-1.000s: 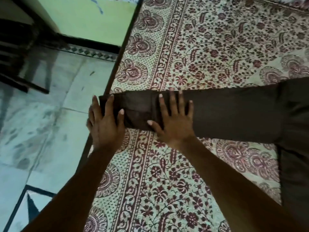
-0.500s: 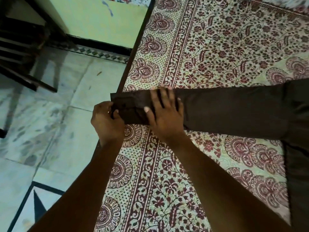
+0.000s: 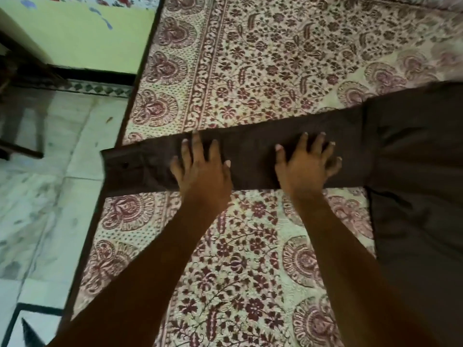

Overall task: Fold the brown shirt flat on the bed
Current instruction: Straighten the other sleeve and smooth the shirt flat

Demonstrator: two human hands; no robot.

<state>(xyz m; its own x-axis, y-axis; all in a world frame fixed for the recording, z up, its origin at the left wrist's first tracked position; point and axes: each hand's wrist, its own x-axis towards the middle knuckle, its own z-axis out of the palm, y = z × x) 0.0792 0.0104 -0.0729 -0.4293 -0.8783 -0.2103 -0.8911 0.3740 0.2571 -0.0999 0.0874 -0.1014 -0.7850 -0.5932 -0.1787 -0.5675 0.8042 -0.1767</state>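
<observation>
We see one brown shirt [image 3: 413, 171] lying on the bed [image 3: 250, 58], its one visible sleeve [image 3: 250, 161] stretched out leftward so that the cuff [image 3: 125, 169] hangs past the bed's edge. Both our hands press flat on that sleeve with fingers spread, gripping nothing: left hand [image 3: 203, 171] nearer the cuff, right hand [image 3: 304, 166] nearer the body. No writing shows.

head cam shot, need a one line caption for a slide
Left hand and right hand press a brown shirt sleeve flat on the patterned bed.
</observation>
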